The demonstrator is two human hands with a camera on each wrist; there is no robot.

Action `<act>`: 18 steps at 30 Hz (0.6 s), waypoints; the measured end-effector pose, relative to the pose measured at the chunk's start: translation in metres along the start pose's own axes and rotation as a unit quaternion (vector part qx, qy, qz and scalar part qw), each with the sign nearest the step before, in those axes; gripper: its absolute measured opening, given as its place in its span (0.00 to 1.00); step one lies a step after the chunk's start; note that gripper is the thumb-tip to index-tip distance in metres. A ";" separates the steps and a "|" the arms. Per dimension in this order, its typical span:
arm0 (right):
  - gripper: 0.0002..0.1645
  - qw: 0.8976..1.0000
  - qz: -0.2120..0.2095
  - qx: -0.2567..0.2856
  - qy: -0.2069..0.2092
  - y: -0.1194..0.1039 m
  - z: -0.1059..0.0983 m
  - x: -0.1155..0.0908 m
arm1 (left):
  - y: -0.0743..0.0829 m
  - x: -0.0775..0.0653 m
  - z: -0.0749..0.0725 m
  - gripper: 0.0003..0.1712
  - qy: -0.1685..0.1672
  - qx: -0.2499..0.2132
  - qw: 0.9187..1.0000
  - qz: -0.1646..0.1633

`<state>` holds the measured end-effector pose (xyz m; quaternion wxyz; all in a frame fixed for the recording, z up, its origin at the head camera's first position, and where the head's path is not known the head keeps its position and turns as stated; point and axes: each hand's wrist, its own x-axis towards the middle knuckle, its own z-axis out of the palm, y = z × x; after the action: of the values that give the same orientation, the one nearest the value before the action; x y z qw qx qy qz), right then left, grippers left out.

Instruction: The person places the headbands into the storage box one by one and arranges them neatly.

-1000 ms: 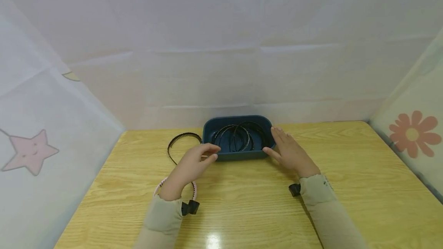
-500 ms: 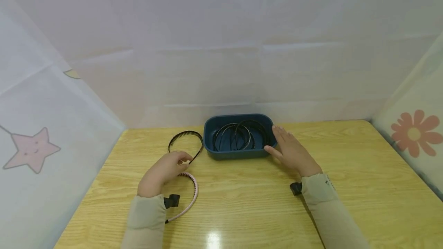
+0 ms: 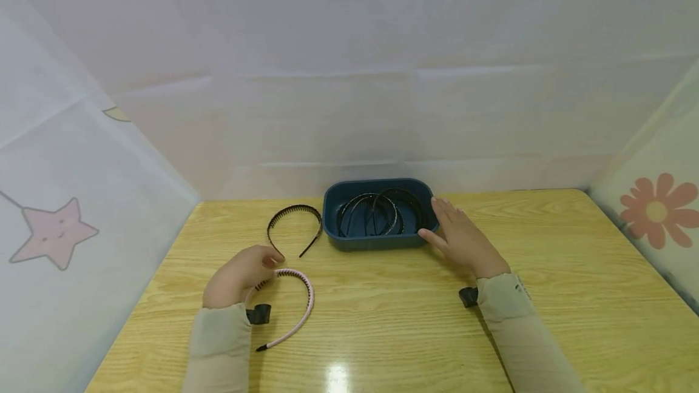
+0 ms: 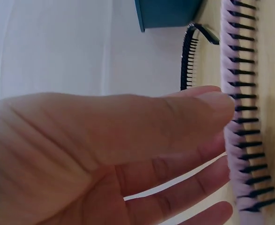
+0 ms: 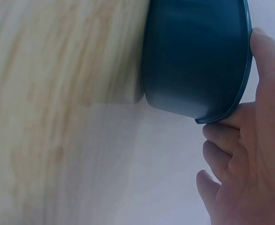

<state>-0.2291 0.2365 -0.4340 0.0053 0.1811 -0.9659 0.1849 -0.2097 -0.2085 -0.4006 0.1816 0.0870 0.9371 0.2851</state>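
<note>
In the head view my left hand point(image 3: 243, 275) is at the top of a pink headband point(image 3: 311, 299) with dark teeth, which lies on the table. Close up in the left wrist view, my thumb tip overlaps the edge of the pink band point(image 4: 242, 140), and my other fingertips reach behind it. My right hand point(image 3: 464, 241) rests against the right end of a dark blue bin point(image 3: 382, 244), fingers extended along its side and thumb on the near corner of the rim. Several black headbands point(image 3: 390, 214) lie inside the bin.
One black toothed headband point(image 3: 295, 208) lies on the wooden table point(image 3: 382, 320), just left of the bin and beyond the pink one. A pale cloth backdrop point(image 3: 327, 120) stands directly behind the table, with printed side panels to the left and right.
My left hand has moved from the bin's near left corner leftward and toward me, past the black headband, to the pink one. My right hand has stayed at the bin.
</note>
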 end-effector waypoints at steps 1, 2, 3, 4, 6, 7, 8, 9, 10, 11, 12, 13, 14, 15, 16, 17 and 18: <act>0.52 1.000 0.000 0.000 0.000 0.000 0.000 0.000 | -0.001 0.000 0.000 0.21 -0.002 -0.004 1.000 -0.001; 0.52 1.000 0.001 0.000 0.000 0.000 0.000 0.000 | -0.003 0.000 -0.001 0.21 -0.003 -0.004 1.000 0.000; 0.52 1.000 0.002 0.000 0.000 0.001 0.001 0.000 | -0.004 0.001 -0.001 0.21 -0.004 -0.004 1.000 0.000; 0.52 1.000 0.002 0.000 0.000 0.001 0.000 0.000 | -0.005 0.001 -0.001 0.20 -0.006 -0.005 1.000 0.002; 0.52 1.000 0.001 0.003 0.001 0.001 0.000 0.000 | -0.007 0.001 -0.002 0.18 -0.010 -0.008 1.000 -0.003; 0.52 1.000 0.001 0.003 0.002 0.001 0.000 0.000 | -0.008 0.001 -0.002 0.17 -0.011 -0.008 1.000 -0.007; 0.52 1.000 -0.001 0.004 0.003 0.001 0.000 0.000 | -0.009 0.001 -0.002 0.16 -0.013 -0.011 1.000 -0.010; 0.52 1.000 -0.002 0.005 0.004 0.001 0.000 0.000 | -0.010 0.001 -0.003 0.15 -0.014 -0.013 1.000 -0.012; 0.52 1.000 -0.004 0.006 0.004 0.001 0.001 0.000 | -0.011 0.001 -0.003 0.14 -0.016 -0.013 1.000 -0.014; 0.52 1.000 -0.004 0.006 0.004 0.002 0.001 0.000 | -0.013 0.001 -0.003 0.14 -0.016 -0.016 1.000 -0.015; 0.53 1.000 -0.004 0.007 0.004 0.002 0.001 0.000 | -0.014 0.001 -0.003 0.13 -0.017 -0.018 1.000 -0.016; 0.53 1.000 -0.005 0.006 0.005 0.003 0.001 0.000 | -0.015 0.001 -0.003 0.13 -0.016 -0.019 1.000 -0.015; 0.53 1.000 -0.005 0.007 0.004 0.003 0.001 0.000 | -0.017 0.002 -0.004 0.13 -0.017 -0.023 0.999 -0.015; 0.53 1.000 -0.003 0.008 0.003 0.003 0.002 0.000 | -0.018 0.002 -0.003 0.13 -0.017 -0.023 0.999 -0.015; 0.53 1.000 -0.003 0.009 0.004 0.003 0.002 0.000 | -0.019 0.002 -0.003 0.12 -0.017 -0.024 0.999 -0.015; 0.53 1.000 -0.002 0.011 0.004 0.003 0.002 0.000 | -0.020 0.003 -0.003 0.12 -0.017 -0.025 0.999 -0.015; 0.54 1.000 -0.002 0.013 0.004 0.004 0.002 0.000 | -0.020 0.003 -0.003 0.12 -0.017 -0.026 0.999 -0.015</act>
<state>-0.2301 0.2389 -0.4369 0.0070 0.1821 -0.9632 0.1977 -0.2145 -0.2256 -0.4107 0.2042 0.0730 0.9274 0.3048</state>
